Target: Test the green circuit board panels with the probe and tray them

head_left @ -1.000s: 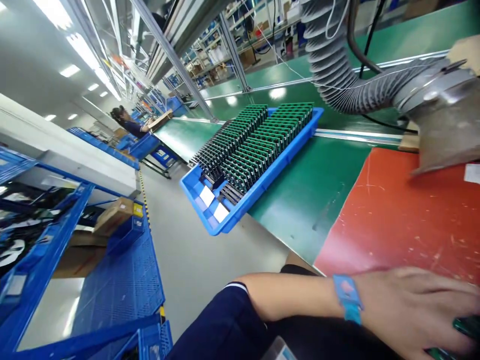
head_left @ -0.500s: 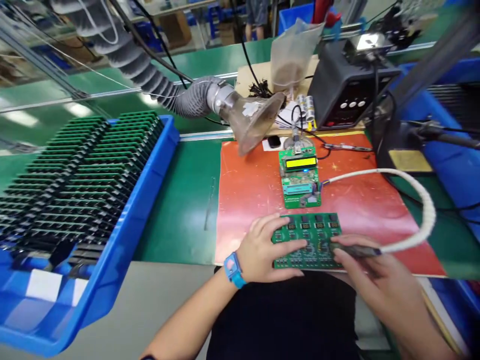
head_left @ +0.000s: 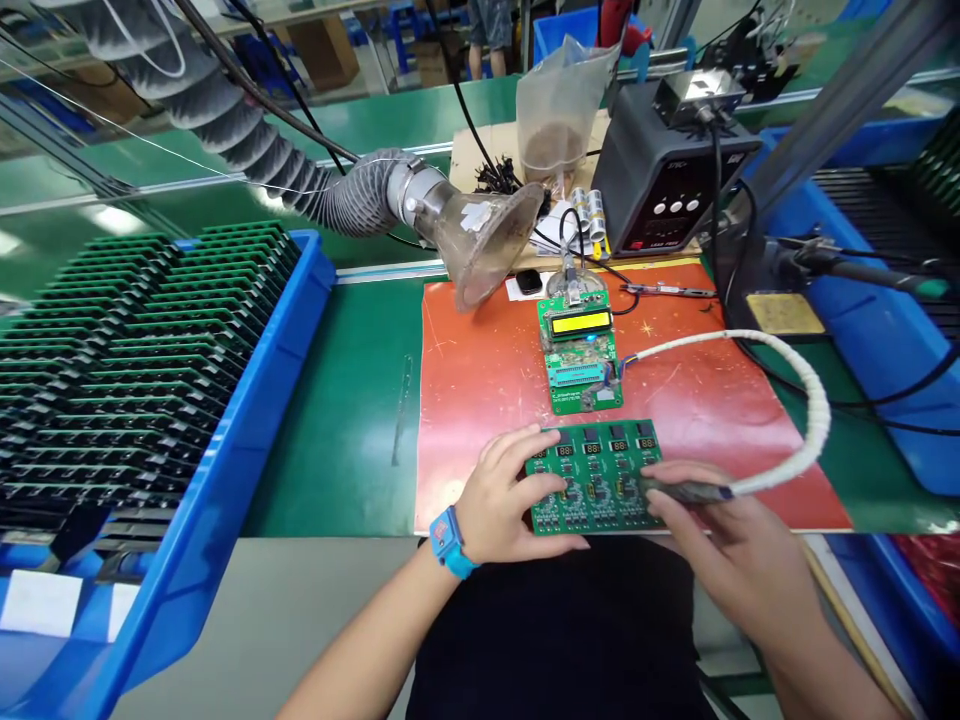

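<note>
A green circuit board [head_left: 600, 480] with several small digit displays lies at the near edge of the red mat [head_left: 480, 400]. My left hand [head_left: 502, 500] grips its left side, fingers spread over the top and thumb along the near edge. Between the fingers and thumb of my right hand [head_left: 720, 530] is a dark probe [head_left: 686, 491], its tip end at the board's right part. A white cable [head_left: 814, 400] loops from the probe to a green programmer board [head_left: 581, 355] with a lit yellow display, just beyond the circuit board.
On the left, a blue bin [head_left: 247, 400] holds stacked green boards. A funnel-ended hose [head_left: 491, 245] hangs over the mat's far left corner. Behind stand a black soldering station [head_left: 667, 170] and a plastic bag [head_left: 555, 120]. More blue bins [head_left: 862, 350] are at the right.
The view has shifted, so most things appear a little further left. The right hand's probe has moved slightly relative to the circuit board; both hands keep their grips.
</note>
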Demonstrator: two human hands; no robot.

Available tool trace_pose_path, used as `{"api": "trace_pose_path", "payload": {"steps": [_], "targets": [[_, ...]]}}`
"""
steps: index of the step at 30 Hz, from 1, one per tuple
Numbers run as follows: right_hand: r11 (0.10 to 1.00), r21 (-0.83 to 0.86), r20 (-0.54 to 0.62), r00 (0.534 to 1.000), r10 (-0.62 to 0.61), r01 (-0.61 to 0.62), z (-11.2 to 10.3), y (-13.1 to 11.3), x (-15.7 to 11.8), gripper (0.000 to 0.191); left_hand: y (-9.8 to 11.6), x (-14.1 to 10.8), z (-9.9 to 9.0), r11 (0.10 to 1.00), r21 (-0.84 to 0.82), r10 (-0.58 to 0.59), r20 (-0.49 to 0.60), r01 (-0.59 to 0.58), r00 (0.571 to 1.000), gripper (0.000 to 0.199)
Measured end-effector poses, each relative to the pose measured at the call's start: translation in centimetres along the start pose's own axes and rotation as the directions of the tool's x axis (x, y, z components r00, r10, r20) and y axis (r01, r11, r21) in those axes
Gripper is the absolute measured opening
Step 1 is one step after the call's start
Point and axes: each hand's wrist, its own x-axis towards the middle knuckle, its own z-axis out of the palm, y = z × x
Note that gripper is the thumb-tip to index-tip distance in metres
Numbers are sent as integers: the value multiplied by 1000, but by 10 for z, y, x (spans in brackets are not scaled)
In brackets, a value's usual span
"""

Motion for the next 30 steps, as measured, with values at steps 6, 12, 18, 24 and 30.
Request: {"api": "trace_pose_path", "payload": {"steps": [6,12,18,24,30], "targets": [[999,23,5,1000,26,-26,0,0,-2,14,0,1,0,1000,26,11,-1,-11,1000,55],[991,99,17,996,87,-89,0,-2,-5,15,1,1,-1,999,36,2,12,-3,1000,56],[993,76,-21,996,87,-85,0,-5,-3,15,0,-1,0,1000,23,2,23,-2,1000,56],[991,92,-64,992,108,-102,-1,-11,-7,14,0,0,0,1000,24,13,18,-13,1000,56],[985,166,-22,998,57,-53,10,-19,-10,14,0,0,0,1000,28,9,24,-10,1000,57]]}}
